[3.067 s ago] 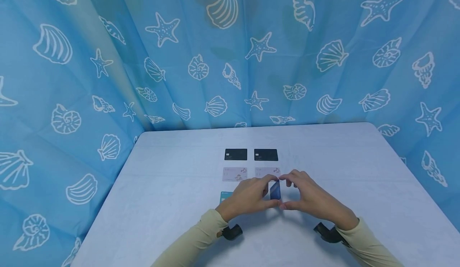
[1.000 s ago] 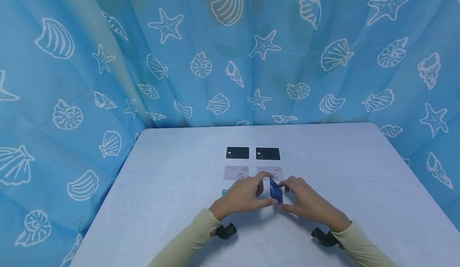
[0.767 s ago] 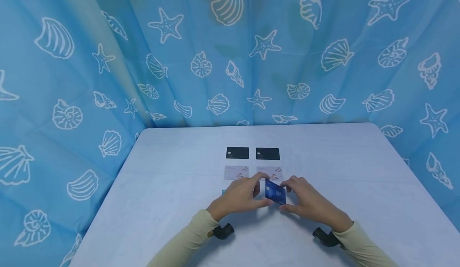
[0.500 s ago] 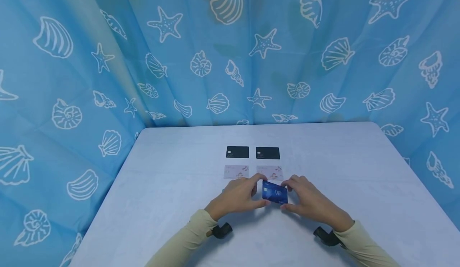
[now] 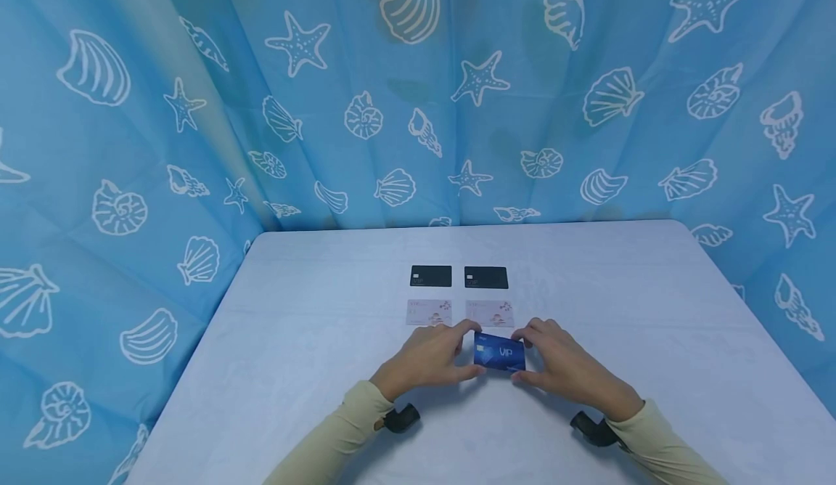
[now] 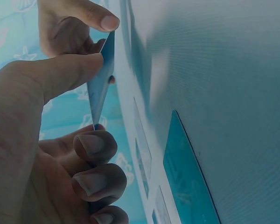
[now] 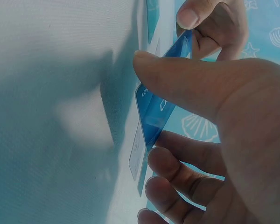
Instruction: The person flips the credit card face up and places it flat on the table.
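A blue plastic card printed with "VIP" and a gold chip is held by both hands above the table, its printed face tilted up toward the head camera. My left hand pinches its left end between thumb and index finger. At the right end my right hand pinches it the same way, as the right wrist view also shows. A teal card lies flat on the table below the left hand in the left wrist view; the hand hides it from the head view.
Two black cards lie side by side toward the back of the white-covered table. Just in front of them lie two pale pink cards, close to the fingertips. A blue shell-print curtain hangs behind the table.
The blue card has turned from nearly edge-on to show its VIP face, and has lowered slightly. My left hand has shifted a little left, covering the teal card in the head view.
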Available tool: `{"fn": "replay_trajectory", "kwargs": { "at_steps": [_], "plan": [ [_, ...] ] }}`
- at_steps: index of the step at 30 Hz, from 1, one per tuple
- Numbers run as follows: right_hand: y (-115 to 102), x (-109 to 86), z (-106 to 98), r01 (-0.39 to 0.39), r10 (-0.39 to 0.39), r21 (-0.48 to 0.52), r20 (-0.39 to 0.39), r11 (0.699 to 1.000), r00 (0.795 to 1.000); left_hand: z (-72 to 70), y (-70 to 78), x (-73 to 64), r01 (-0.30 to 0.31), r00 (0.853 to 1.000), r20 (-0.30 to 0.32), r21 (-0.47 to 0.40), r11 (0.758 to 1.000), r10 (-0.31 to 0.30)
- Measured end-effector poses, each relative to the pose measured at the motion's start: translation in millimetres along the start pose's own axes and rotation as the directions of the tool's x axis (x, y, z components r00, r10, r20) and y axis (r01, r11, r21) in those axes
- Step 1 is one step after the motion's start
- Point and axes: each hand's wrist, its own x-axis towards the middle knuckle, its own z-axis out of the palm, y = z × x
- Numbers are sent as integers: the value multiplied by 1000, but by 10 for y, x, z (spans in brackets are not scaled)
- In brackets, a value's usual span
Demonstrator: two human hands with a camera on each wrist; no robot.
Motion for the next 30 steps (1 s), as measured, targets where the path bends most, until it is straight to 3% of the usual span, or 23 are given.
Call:
{"fn": "replay_trajectory", "kwargs": {
  "at_steps": [30],
  "plan": [
    [36,49,91,-7,7,-5,27,1000,1000,81,-50,13,-6,1000,21,87,996,4]
  ]
}}
